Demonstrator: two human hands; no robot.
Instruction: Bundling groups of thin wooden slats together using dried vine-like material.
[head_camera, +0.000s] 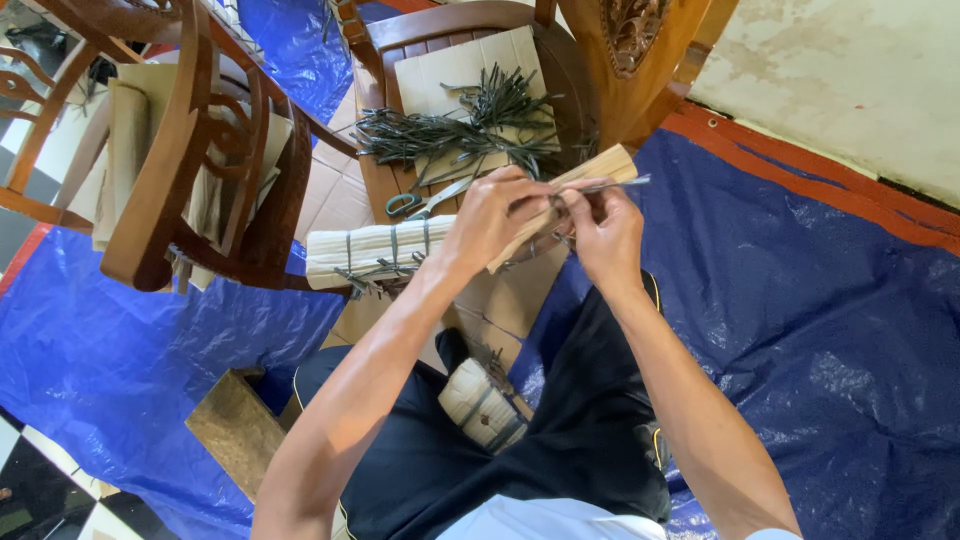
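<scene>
You're gripping the pale leaf bundle (560, 205) w/ your left hand (490, 215), long axis slanting up-right over the chair seat (385, 195), while your right hand (600, 225) is pinching a thin strip (615, 184) at its upper end.

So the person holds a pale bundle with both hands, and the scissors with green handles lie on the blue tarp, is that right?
Not quite. The scissors lie on the wooden chair seat, beside the pile of dark strips, not on the blue tarp. The head view shows it. The left hand and right hand do hold the pale bundle.
</scene>
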